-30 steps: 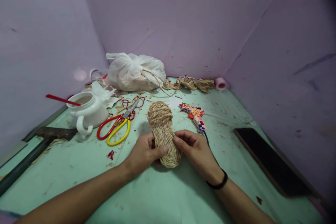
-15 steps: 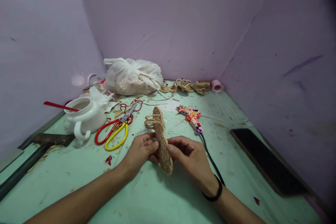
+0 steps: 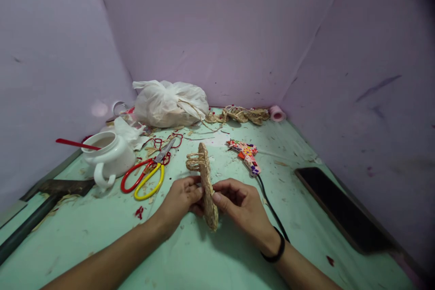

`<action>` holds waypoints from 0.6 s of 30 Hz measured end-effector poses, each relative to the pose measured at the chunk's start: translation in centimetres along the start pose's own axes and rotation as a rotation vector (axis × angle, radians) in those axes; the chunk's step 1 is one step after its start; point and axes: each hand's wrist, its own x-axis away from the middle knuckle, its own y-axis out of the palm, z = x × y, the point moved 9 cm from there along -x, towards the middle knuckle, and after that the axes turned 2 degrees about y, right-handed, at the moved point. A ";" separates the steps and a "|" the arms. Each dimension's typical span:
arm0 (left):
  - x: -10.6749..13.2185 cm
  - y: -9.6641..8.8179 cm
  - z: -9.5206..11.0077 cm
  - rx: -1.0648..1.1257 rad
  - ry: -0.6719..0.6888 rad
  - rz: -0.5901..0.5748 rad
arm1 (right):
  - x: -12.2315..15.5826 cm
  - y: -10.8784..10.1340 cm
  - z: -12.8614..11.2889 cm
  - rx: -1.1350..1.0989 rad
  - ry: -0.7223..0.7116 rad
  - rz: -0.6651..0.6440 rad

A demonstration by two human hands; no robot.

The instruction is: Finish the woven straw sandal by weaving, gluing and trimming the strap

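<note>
A small woven straw sandal (image 3: 208,192) is held on edge above the green table, its looped cord straps pointing left near the far end. My left hand (image 3: 185,197) grips its left side, thumb against the sole and fingers partly hidden behind it. From the right, my right hand (image 3: 239,201) pinches the sandal's edge between thumb and fingers. Red-and-yellow-handled scissors (image 3: 149,174) lie left of the sandal with their blades partly open. A flower-patterned glue gun (image 3: 246,154) rests to the right, its black cord running beneath my right wrist.
At left stand a white pot (image 3: 110,156) with a red stick in it and a hammer-like tool (image 3: 41,208). A white plastic bag (image 3: 170,106), braided straw pieces (image 3: 243,115) and a pink roll (image 3: 277,113) line the back. A black phone (image 3: 340,206) lies at right.
The sandal has been turned to stand more edge-on, with less of its broad face showing. Both hands keep hold of it. The whole view has shifted slightly.
</note>
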 end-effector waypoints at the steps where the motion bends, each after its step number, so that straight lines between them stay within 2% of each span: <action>1: 0.0 -0.1 0.0 0.000 0.001 0.005 | 0.0 0.0 -0.1 0.001 0.003 -0.003; 9: 0.0 -1.8 0.1 -0.055 0.061 0.169 | -0.3 -1.0 -0.8 0.033 0.025 0.070; 18: 0.2 -2.3 0.7 -0.142 0.096 0.228 | -0.4 -0.9 0.0 0.097 0.028 0.055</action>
